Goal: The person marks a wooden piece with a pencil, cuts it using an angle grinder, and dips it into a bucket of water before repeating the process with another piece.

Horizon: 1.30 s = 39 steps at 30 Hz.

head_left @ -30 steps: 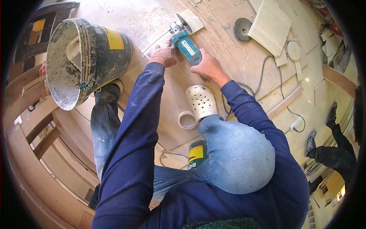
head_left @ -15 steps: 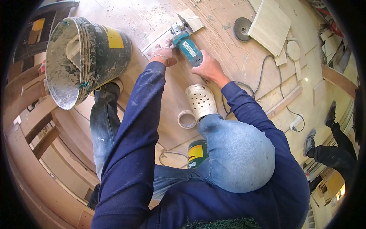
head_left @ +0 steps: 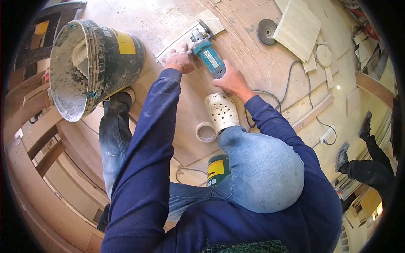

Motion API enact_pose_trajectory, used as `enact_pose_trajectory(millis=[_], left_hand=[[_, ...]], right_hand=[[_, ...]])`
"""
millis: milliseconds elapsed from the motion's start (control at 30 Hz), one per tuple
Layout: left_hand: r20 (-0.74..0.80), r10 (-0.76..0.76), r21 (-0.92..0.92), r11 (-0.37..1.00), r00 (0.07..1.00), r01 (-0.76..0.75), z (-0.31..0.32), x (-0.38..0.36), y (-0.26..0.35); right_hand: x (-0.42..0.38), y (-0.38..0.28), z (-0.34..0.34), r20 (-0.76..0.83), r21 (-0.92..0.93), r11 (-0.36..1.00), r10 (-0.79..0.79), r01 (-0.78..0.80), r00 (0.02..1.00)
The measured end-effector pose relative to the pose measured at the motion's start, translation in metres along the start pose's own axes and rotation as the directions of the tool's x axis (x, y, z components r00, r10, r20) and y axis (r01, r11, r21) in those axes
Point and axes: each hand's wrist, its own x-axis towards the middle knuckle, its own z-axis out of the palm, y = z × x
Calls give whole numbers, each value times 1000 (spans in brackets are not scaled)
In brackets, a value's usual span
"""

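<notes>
Two hands meet one grinder (head_left: 209, 60): the right hand (head_left: 233, 80) has its fingers wrapped around the rear; the left hand's (head_left: 180, 60) fingers bend beside its head, their grasp unclear. Just beyond those left fingers lies a tile (head_left: 174, 40); leftward, a bucket (head_left: 110, 57).

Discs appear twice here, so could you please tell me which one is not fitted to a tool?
It is the dark disc lying by the large pale panel; the other disc is mounted on the teal grinder in the right hand.
</notes>
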Motion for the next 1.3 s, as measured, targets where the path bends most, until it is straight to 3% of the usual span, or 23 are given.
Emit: enact_pose_trajectory(millis=[267, 1133, 1200, 1300], left_hand=[[-4, -9, 4, 1000, 1000, 9, 0, -6, 1], [-6, 9, -10, 1000, 1000, -9, 6, 0, -1], [-64, 39, 75, 997, 997, -34, 12, 7, -5], [-187, 73, 7, 997, 980, -73, 16, 3, -8]], right_hand=[[-7, -7, 1, -103, 76, 997, -25, 33, 994], [-12, -11, 2, -89, 94, 995, -10, 18, 996], [-19, -7, 2, -98, 97, 995, -4, 14, 995], [-31, 10, 1, -149, 172, 980, -76, 101, 986]])
